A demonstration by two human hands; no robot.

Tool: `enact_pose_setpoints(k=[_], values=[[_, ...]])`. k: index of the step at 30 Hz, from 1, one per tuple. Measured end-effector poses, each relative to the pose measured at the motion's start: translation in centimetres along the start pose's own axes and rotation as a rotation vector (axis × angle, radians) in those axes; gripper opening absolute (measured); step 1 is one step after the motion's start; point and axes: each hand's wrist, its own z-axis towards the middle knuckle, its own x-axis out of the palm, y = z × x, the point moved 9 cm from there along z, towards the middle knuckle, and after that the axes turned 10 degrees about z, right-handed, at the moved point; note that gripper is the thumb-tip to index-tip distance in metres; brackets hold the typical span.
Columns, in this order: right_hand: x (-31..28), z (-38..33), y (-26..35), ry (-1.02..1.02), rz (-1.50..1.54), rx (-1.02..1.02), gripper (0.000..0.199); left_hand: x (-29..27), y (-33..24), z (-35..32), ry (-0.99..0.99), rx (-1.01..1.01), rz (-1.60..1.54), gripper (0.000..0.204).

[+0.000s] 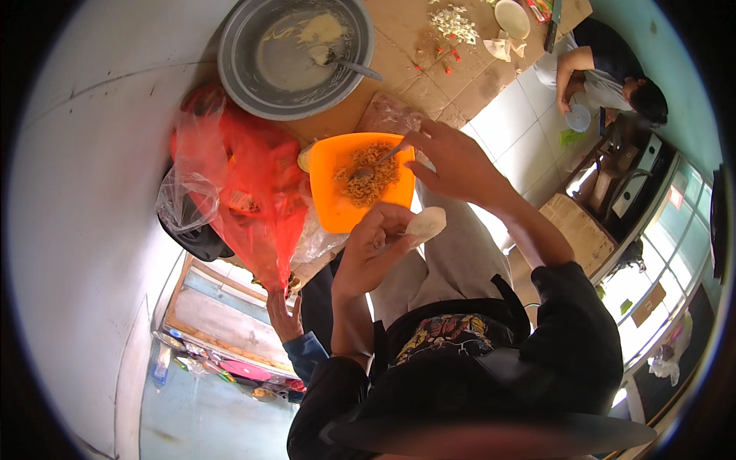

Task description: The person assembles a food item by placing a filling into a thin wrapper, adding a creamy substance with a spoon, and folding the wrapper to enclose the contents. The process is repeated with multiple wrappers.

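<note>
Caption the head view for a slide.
Left hand holds a pale wrapper; right hand grips a spoon in an orange bowl.

I'm seeing an orange square bowl (pixel 360 184) of shredded brownish filling at picture centre, tilted on the wooden board. A metal spoon (pixel 377 162) digs into the filling, handle pointing to two o'clock. At five o'clock of the bowl, a pale dough wrapper (pixel 426 225) lies flat and open.
</note>
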Motion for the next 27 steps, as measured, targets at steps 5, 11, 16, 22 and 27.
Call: enact_pose_setpoints(k=[5, 11, 16, 22, 27], values=[[1.9, -3.3, -1.8, -0.142, 0.14, 0.082, 0.036, 1.0, -3.5, 3.4, -0.013, -0.024, 0.154, 0.07], [1.3, -3.5, -4.8, -0.607, 0.485, 0.219, 0.059, 1.5, -4.8, 7.8, 0.019, -0.077, 0.16, 0.065], [4.5, -1.7, -7.3, -0.575, 0.672, 0.27, 0.052, 1.2, -5.2, 10.8, 0.018, -0.134, 0.108, 0.053], [5.5, -1.7, -8.3, -0.653, 0.796, 0.29, 0.037, 0.7, -6.0, 14.0, 0.016, -0.101, 0.024, 0.045], [4.0, -1.4, -8.2, -0.585, 0.86, 0.23, 0.021, 0.3, -6.4, 16.4, 0.005, -0.045, -0.017, 0.043]])
